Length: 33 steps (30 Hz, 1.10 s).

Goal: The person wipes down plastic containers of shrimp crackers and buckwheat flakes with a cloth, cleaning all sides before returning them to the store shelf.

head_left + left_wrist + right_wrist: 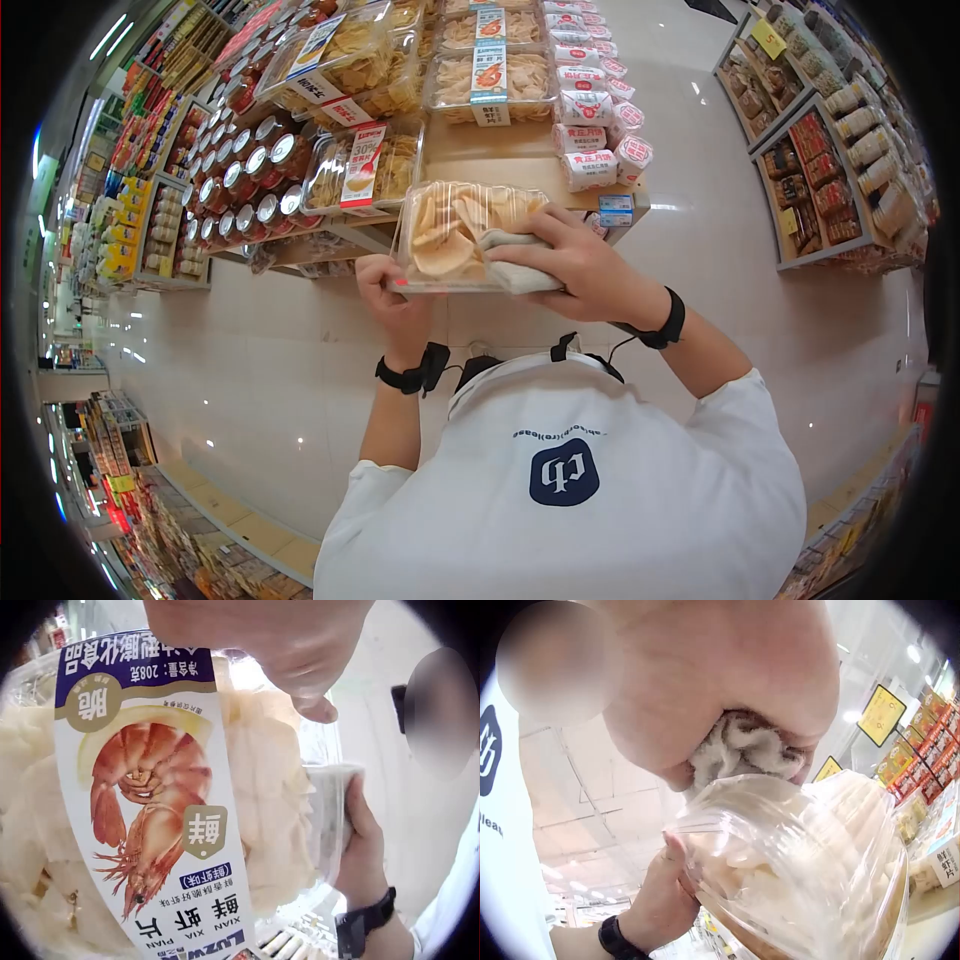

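Observation:
A clear plastic box of pale chips [440, 235] is held up off the display, over its near edge. The left hand [395, 305] grips the box's left end, thumb and fingers curled at its edge. In the right hand [590, 265] is a bunched grey-white cloth [520, 262], pressed against the box's right side; the right wrist view shows the cloth [742, 754] gathered in the fingers against the clear plastic. A shrimp-picture label [150, 787] fills much of the left wrist view, on the box's face.
Ahead stands a wooden display table [480, 165] with stacked chip boxes [490, 75], red-lidded jars [250, 170] at left and wrapped white packs [590, 165] at right. Shelves of goods [850, 150] stand at the right, more at the left. Pale tiled floor [700, 240] surrounds the person.

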Each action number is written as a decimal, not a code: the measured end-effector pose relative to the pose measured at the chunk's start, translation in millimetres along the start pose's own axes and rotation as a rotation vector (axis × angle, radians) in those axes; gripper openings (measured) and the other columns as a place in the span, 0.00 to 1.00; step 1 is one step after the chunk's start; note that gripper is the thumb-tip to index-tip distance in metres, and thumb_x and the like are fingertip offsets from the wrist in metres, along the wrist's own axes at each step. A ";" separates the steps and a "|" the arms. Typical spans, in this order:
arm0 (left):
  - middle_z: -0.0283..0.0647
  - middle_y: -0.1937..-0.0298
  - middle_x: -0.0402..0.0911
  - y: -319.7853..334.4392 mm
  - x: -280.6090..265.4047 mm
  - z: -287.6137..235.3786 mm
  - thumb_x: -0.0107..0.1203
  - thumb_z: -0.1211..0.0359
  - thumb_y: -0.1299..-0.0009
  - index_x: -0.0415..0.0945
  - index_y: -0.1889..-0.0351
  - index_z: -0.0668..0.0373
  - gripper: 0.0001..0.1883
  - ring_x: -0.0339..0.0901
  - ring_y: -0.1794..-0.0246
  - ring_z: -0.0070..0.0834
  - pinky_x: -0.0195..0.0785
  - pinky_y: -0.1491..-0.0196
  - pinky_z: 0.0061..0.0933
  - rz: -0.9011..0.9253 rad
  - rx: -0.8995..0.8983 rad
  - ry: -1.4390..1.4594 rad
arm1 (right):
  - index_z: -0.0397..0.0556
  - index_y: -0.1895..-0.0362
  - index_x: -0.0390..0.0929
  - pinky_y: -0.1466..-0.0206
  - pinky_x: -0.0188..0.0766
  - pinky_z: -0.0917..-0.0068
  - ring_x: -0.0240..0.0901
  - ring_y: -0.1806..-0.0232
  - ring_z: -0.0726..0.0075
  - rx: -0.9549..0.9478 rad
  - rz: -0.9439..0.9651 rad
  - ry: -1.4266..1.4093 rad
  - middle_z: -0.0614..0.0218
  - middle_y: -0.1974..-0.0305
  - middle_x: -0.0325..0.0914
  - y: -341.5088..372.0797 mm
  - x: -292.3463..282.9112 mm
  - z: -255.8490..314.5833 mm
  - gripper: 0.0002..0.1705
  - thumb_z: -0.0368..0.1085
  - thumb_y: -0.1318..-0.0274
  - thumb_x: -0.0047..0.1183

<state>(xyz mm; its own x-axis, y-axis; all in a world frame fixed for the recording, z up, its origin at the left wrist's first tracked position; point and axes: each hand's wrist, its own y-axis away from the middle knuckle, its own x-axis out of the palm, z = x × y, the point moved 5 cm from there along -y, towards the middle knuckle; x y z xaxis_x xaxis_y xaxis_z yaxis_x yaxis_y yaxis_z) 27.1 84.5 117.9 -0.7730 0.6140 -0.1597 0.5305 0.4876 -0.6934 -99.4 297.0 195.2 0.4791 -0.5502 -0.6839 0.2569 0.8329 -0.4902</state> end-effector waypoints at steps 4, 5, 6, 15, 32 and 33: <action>0.35 0.59 0.64 1.0 1.7 -1.8 0.76 0.66 0.43 0.61 0.60 0.55 0.28 0.63 0.58 0.28 0.60 0.49 0.26 0.135 0.046 0.090 | 0.56 0.41 0.81 0.44 0.71 0.61 0.69 0.46 0.49 0.036 -0.092 0.019 0.58 0.49 0.73 -9.6 7.8 -37.9 0.34 0.27 0.59 0.67; 0.35 0.60 0.65 2.9 1.6 1.2 0.75 0.69 0.44 0.62 0.60 0.55 0.27 0.63 0.60 0.28 0.60 0.50 0.26 0.176 0.043 0.134 | 0.56 0.41 0.81 0.43 0.71 0.60 0.70 0.46 0.49 0.085 -0.133 0.110 0.59 0.49 0.74 -14.4 3.4 -53.8 0.35 0.27 0.59 0.66; 0.35 0.60 0.65 3.5 2.4 -1.6 0.75 0.69 0.44 0.62 0.60 0.55 0.27 0.63 0.60 0.28 0.60 0.50 0.26 0.176 0.044 0.138 | 0.56 0.41 0.82 0.41 0.71 0.60 0.70 0.45 0.49 0.130 -0.171 0.200 0.60 0.50 0.75 -18.0 -1.6 -59.7 0.35 0.26 0.60 0.66; 0.35 0.62 0.65 7.5 -8.3 5.2 0.73 0.69 0.41 0.62 0.59 0.55 0.25 0.64 0.60 0.25 0.59 0.52 0.24 0.128 0.030 0.102 | 0.59 0.44 0.83 0.36 0.70 0.56 0.69 0.42 0.51 0.105 -0.098 0.052 0.65 0.42 0.76 10.7 10.0 -56.1 0.35 0.22 0.64 0.66; 0.34 0.51 0.69 -47.3 -25.6 27.9 0.59 0.39 0.30 0.62 0.48 0.54 0.32 0.69 0.46 0.28 0.61 0.38 0.33 0.002 -0.150 0.385 | 0.53 0.39 0.75 0.53 0.76 0.67 0.77 0.50 0.73 1.030 -0.356 -0.980 0.72 0.50 0.79 76.1 66.8 -170.7 0.19 0.48 0.25 0.49; 0.34 0.48 0.70 -52.9 -22.5 31.7 0.52 0.33 0.30 0.62 0.46 0.54 0.35 0.69 0.40 0.30 0.61 0.34 0.37 -0.035 -0.249 0.585 | 0.53 0.39 0.75 0.53 0.76 0.67 0.77 0.50 0.73 1.031 -0.353 -0.982 0.72 0.50 0.79 90.6 83.8 -184.8 0.19 0.48 0.25 0.49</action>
<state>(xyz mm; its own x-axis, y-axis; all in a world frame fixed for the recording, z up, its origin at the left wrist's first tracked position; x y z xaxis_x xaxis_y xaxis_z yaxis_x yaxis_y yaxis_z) 5.5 25.2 135.9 -0.5109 0.7982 0.3193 0.6276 0.6001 -0.4960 -191.1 315.5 -6.4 0.5237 -0.8207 0.2284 0.7503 0.5713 0.3326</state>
